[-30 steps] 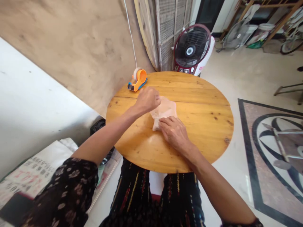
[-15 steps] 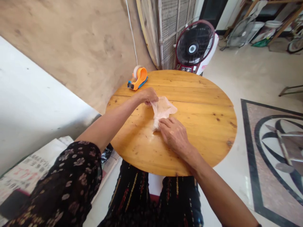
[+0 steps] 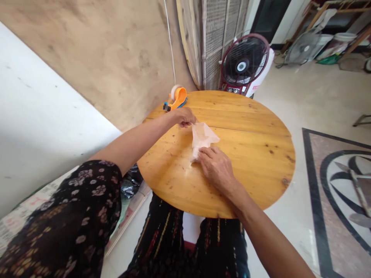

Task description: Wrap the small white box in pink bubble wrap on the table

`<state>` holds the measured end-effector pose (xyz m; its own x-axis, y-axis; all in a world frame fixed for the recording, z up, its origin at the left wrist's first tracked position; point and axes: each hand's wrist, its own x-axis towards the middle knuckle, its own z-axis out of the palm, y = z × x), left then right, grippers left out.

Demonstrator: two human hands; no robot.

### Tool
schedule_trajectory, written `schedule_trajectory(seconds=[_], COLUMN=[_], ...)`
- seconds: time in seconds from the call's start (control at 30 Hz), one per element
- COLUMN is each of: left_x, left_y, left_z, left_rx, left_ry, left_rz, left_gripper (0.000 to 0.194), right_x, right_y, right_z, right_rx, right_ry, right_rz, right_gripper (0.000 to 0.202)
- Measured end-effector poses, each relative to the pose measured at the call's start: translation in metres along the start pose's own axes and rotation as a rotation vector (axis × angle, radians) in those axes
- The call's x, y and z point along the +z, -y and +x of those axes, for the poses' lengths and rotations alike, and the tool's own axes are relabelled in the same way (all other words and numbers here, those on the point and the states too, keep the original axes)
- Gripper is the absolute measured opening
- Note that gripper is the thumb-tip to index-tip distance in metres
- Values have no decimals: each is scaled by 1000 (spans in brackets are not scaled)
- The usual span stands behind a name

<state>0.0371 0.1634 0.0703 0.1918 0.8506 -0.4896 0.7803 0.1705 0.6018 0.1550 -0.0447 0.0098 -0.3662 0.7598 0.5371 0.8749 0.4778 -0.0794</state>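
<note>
A thin, pale pink see-through bag (image 3: 203,134) lies on the round wooden table (image 3: 249,162), its upper part spread and its lower end bunched up. My left hand (image 3: 186,117) pinches the bag's upper left corner with its fingers closed. At the bunched lower end, my right hand (image 3: 216,164) rests on the table with its fingers closed on the plastic. Whatever is inside the bunched part is too small to make out.
An orange and blue tape dispenser (image 3: 178,98) stands at the table's back left edge, beside the wooden board wall (image 3: 116,50). Behind the table is a dark red fan (image 3: 245,63). A black plastic bag (image 3: 131,183) lies below the table's left side.
The camera view has shifted slightly, so the table and fan sit lower and further right. The bag's upper part looks a little flatter and straighter; both hands keep their hold on it.
</note>
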Motion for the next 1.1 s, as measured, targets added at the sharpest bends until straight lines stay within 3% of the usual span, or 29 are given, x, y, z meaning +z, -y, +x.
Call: schedule_trajectory(seconds=[0.3,0.53,0.73,0.9,1.1], left_x=[8,30,51,74,83], left_y=[10,23,42,62,78], left_z=[6,7,-20,-39,-47], left_rx=[-92,-83,120,398,550], left_ry=[18,25,-82,-231,-105], left_rz=[-372,-568,-738,-896,-769], left_gripper=[6,10,8,15,11], right_x=[0,0,-1,2,0], right_y=[-1,-1,-2,-3,-2], right_z=[0,0,0,-1,1], right_rx=[18,14,13,-1,14], right_ry=[20,29,13,-1,-14], right_rz=[15,21,34,35,37], right_gripper=[18,16,16,18,20])
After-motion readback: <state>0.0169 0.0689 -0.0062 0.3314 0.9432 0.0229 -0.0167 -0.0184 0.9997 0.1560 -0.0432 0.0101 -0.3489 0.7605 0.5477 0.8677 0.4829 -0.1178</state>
